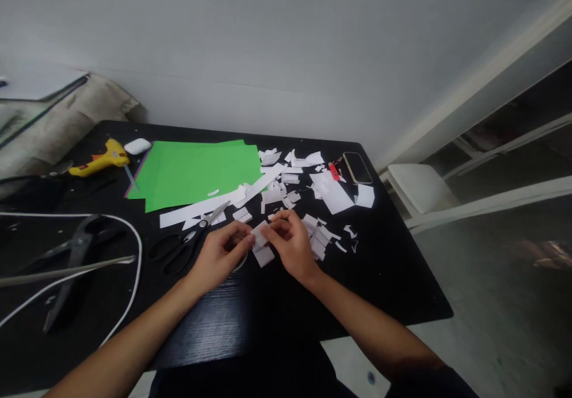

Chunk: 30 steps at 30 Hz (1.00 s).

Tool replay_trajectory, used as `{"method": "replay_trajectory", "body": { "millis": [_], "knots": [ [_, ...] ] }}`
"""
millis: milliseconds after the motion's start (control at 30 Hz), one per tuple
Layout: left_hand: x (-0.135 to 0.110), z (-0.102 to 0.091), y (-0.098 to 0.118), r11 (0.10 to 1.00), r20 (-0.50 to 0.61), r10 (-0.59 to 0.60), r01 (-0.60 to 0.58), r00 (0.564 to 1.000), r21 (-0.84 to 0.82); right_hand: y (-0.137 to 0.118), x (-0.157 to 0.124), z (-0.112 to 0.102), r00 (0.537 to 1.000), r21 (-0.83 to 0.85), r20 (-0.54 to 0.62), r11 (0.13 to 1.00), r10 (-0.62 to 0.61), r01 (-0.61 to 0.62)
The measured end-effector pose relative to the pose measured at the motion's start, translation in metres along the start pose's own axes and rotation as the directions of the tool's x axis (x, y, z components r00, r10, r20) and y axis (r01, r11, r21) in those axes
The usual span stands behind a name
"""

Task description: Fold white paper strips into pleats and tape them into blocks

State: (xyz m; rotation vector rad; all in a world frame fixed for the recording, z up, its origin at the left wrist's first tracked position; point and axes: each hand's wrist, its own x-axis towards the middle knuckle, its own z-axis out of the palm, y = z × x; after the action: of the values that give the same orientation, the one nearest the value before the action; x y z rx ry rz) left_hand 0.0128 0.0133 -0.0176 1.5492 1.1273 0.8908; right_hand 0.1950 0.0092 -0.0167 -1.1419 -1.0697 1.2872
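Item: 1 small white paper piece (259,233), pinched at its 2 ends by the fingertips of the left hand (221,258) and right hand (292,244), both closed on it, just above the worktop (379,279), front-middle.
Risks, judged: the thin piece may tear or slip among the loose scraps (319,240) beside it. The scissors (190,244) near the left hand could nick it.
Surface: black worktop, cluttered with a green sheet (196,171), glue gun (100,158) and phone (357,167).
Room: plain pale wall, with a white chair (417,186) to the right.

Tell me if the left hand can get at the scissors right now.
Probably yes: the scissors lie bare just beside the left hand, nothing between them, though that hand pinches a white paper piece.
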Motion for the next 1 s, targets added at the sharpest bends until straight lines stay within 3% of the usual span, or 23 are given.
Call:
{"method": "replay_trajectory", "body": {
  "millis": [200, 300, 400, 600, 1000],
  "knots": [
    [0.000, 0.000, -0.002, 0.995, -0.022, 0.075, -0.073, 0.997, 0.068, 0.006, -0.001, -0.002, 0.963, -0.285, 0.047, 0.920, -0.266, 0.268],
    [-0.001, 0.000, -0.002, 0.965, -0.065, 0.202, -0.187, 0.977, 0.185, 0.006, -0.001, -0.004, 0.888, -0.413, 0.102, 0.793, -0.448, 0.447],
    [-0.001, 0.001, -0.002, 0.901, -0.067, 0.340, -0.304, 0.938, 0.311, 0.006, -0.002, -0.005, 0.826, -0.477, 0.159, 0.691, -0.540, 0.543],
    [-0.005, 0.003, 0.001, 0.842, -0.018, 0.417, -0.378, 0.909, 0.385, 0.008, -0.005, -0.004, 0.789, -0.488, 0.235, 0.633, -0.568, 0.601],
    [-0.005, 0.003, -0.001, 0.786, 0.026, 0.485, -0.449, 0.874, 0.425, 0.007, -0.010, -0.002, 0.818, -0.477, 0.261, 0.668, -0.513, 0.571]
  ]
}}
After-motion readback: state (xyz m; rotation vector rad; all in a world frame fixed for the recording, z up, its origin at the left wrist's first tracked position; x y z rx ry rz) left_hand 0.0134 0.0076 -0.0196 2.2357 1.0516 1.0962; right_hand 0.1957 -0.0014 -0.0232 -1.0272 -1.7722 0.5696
